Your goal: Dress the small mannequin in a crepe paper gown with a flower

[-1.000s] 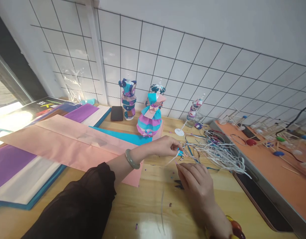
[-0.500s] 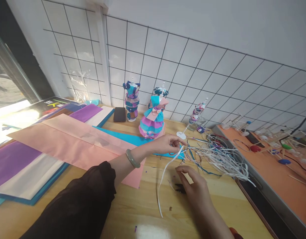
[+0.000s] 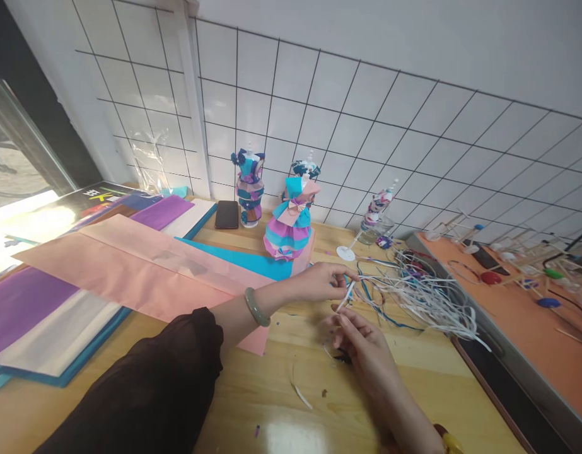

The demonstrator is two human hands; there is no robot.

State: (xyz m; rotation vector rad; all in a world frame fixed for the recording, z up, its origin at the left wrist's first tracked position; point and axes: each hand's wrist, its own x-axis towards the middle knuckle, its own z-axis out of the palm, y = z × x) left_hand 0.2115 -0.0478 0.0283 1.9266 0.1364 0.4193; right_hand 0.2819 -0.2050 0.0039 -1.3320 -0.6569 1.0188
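My left hand (image 3: 325, 282), with a bracelet on its wrist, pinches a narrow white strip (image 3: 346, 297) between thumb and finger. Just below, my right hand (image 3: 366, 343) is closed on the same strip, so a short length runs between the two hands. The strip's lower end is blurred above the wooden table. Partly hidden beside my right hand lies a small black object (image 3: 342, 357) whose kind I cannot make out. To the right of both hands spreads a tangled heap of white and coloured strips (image 3: 423, 299).
Small dress forms in pink, purple and blue (image 3: 288, 227) stand along the grid wall. A white round stand base (image 3: 346, 253) sits beyond my left hand. Pink sheet material (image 3: 144, 271) covers folded sheets at left, near a phone (image 3: 227, 215). An orange tray (image 3: 508, 302) borders the right.
My right hand has moved up and closed on the white strip near my left hand. The strip's hanging part has shifted. My left hand has stayed almost in place.
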